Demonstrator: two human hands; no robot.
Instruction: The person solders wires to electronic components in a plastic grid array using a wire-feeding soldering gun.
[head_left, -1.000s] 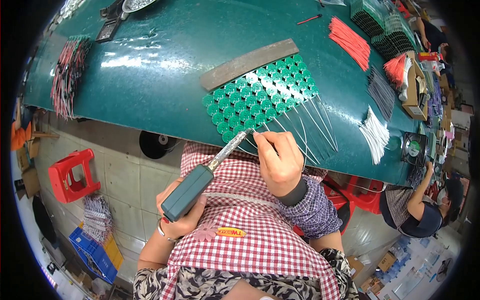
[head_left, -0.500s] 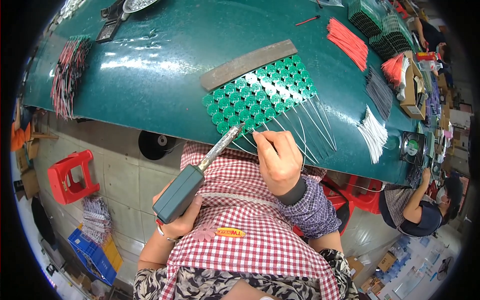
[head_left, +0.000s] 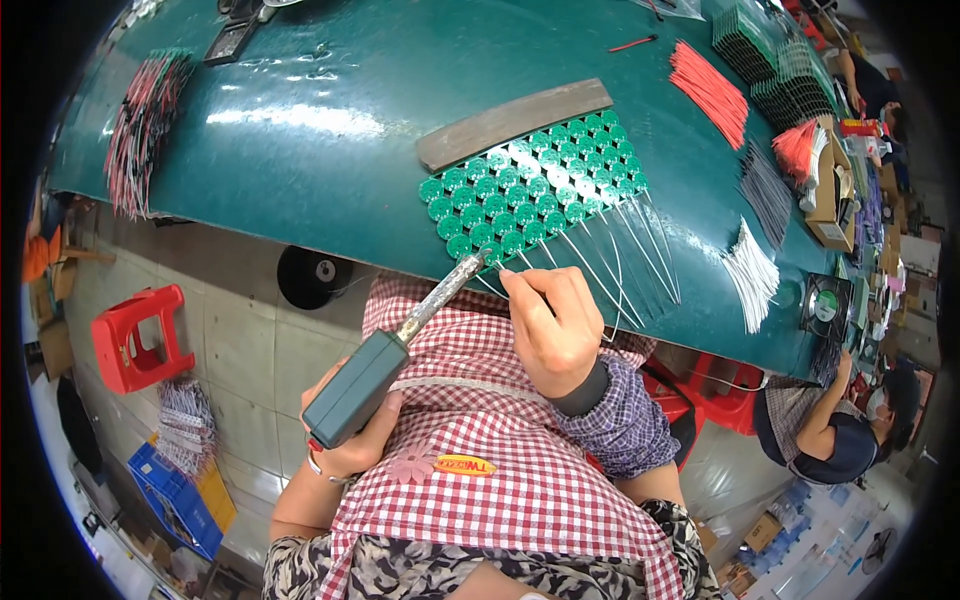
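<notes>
My left hand (head_left: pixel 372 442) is wrapped around the dark green body of a soldering gun (head_left: pixel 352 392). The gun's metal tip meets the near-left edge of a panel of round green circuit boards (head_left: pixel 515 212). Close beside the tip, my right hand (head_left: pixel 556 335) is closed in a pinch on a thin white wire (head_left: pixel 501 266), mostly hidden by the fingers. Several white wires (head_left: pixel 650 250) run from the panel's near edge toward me. Against the panel's far edge lies a flat grey-brown bar (head_left: pixel 515 122).
To the right on the green table (head_left: pixel 300 190) are red wires (head_left: pixel 708 92), dark wires (head_left: pixel 766 198), white wires (head_left: pixel 750 275) and stacked green panels (head_left: pixel 790 85). A wired bundle (head_left: pixel 148 130) lies left. A red stool (head_left: pixel 142 338) stands on the floor; a co-worker (head_left: pixel 835 425) sits at right.
The panel, bar and table have shifted slightly right in view. Both hands keep nearly the same pose, with the gun tip still at the panel's near edge.
</notes>
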